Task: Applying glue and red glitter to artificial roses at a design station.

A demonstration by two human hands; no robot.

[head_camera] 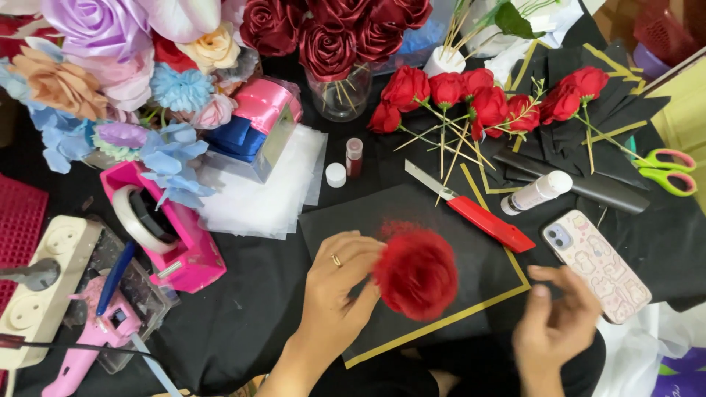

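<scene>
Gripping a red fabric rose [416, 273] from its nine-o'clock side, the left hand [340, 283] pinches the bloom between thumb and fingers over a black, gold-edged sheet [412, 220]. The rose faces the camera, so its long axis cannot be told; no stem shows. The right hand [555, 320], at three o'clock of the rose and just apart from it, is loosely curled and holds nothing. A phone in a pale patterned case [597, 265] lies at one o'clock of that hand. A red box cutter [474, 209] lies at twelve o'clock of the rose, blade toward ten o'clock. A small red-filled vial [354, 157] stands beside its white cap [335, 175]. A white tube [537, 192] lies slanted at one o'clock. A pink tape dispenser [165, 231] sits at nine o'clock.
</scene>
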